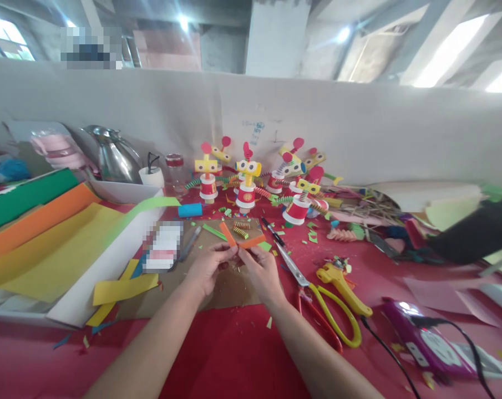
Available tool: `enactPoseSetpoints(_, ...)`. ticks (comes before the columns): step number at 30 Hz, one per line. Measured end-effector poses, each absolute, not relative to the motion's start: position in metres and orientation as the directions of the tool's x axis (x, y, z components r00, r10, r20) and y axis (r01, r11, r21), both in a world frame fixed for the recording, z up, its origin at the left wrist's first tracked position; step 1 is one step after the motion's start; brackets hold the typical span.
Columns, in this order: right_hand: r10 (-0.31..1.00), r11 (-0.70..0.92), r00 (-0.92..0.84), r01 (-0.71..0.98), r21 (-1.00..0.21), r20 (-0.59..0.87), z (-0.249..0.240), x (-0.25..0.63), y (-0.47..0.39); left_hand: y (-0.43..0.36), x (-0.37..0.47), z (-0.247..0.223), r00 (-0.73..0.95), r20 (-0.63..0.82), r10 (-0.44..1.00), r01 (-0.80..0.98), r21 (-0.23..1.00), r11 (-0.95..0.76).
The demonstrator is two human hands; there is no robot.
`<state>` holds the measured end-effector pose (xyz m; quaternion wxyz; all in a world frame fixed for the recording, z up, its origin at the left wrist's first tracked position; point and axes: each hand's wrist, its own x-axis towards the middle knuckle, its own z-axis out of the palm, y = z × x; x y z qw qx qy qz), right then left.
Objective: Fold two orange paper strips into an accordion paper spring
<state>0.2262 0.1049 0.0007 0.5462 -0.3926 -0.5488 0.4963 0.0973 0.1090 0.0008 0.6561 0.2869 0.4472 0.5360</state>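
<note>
From my head, 1 camera looks forward and down past my left hand [209, 269] and right hand [261, 271] onto the brown board [229, 291], near and just below mid-view. Beyond the board, the same wide view reaches the white partition [121, 105] and, farther from the board, a pale pillar [278, 36].
</note>
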Motion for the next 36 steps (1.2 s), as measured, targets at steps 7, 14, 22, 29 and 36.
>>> enactPoseSetpoints(7,0.933,0.348,-0.115,0.061,-0.935,0.34,-0.005,0.227,0.105,0.111,0.089,0.006,0.166,-0.488,0.857,-0.671,0.581,0.461)
enactPoseSetpoints(14,0.812,0.581,-0.147,0.29,-0.76,0.565,-0.005,0.231,0.106,0.108,0.085,0.006,0.306,-0.536,0.787,-0.599,0.534,0.597)
enactPoseSetpoints(22,0.771,0.624,-0.172,0.39,-0.677,0.613,-0.011,0.228,0.104,0.106,0.093,0.013,0.152,-0.524,0.838,-0.615,0.614,0.495)
enactPoseSetpoints(29,0.743,0.658,-0.172,0.361,-0.661,0.647,-0.011,0.231,0.104,0.104,0.101,0.013,0.114,-0.524,0.844,-0.661,0.594,0.458)
enactPoseSetpoints(36,0.862,0.504,-0.071,0.22,-0.836,0.501,-0.012,0.229,0.109,0.107,0.1,0.009,0.057,-0.417,0.907,-0.634,0.687,0.355)
